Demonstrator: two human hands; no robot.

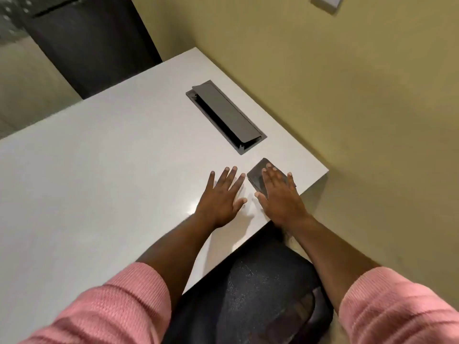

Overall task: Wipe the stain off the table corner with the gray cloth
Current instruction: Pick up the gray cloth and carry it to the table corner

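Note:
A folded gray cloth [256, 175] lies flat on the white table [99, 170], close to its near right corner [320, 170]. My right hand [279, 194] presses flat on top of the cloth with fingers spread, covering most of it. My left hand [221, 197] rests palm down on the bare table just left of the cloth, fingers apart, holding nothing. No stain is visible; the spot under the cloth and hand is hidden.
A dark gray cable hatch [224, 115] with its lid slightly raised is set into the table behind the hands. A yellowish wall [360, 95] runs along the table's right side. A dark cabinet [94, 45] stands beyond the far edge.

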